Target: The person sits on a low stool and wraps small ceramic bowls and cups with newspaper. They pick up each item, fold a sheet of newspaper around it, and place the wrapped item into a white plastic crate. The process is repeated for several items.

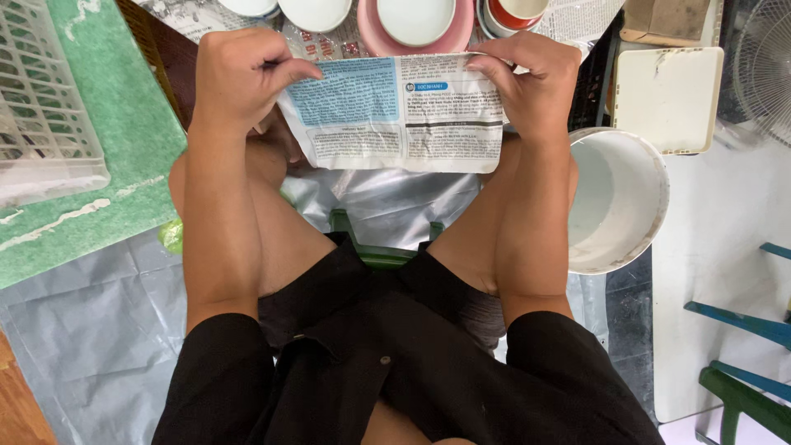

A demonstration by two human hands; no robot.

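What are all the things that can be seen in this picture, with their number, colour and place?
newspaper sheet: one, white with a blue panel, held at the top centre
bowls: several, white, pink and red, top edge on spread newspaper
bucket: one, white, right of the knee
square tray: one, cream, upper right
plastic crate: one, white, upper left on a green board
plastic sheeting: grey, on the floor
stool: green, under the person
fan: one, white, right edge
left hand: fingers pinch the sheet's left top
right hand: fingers pinch its right top
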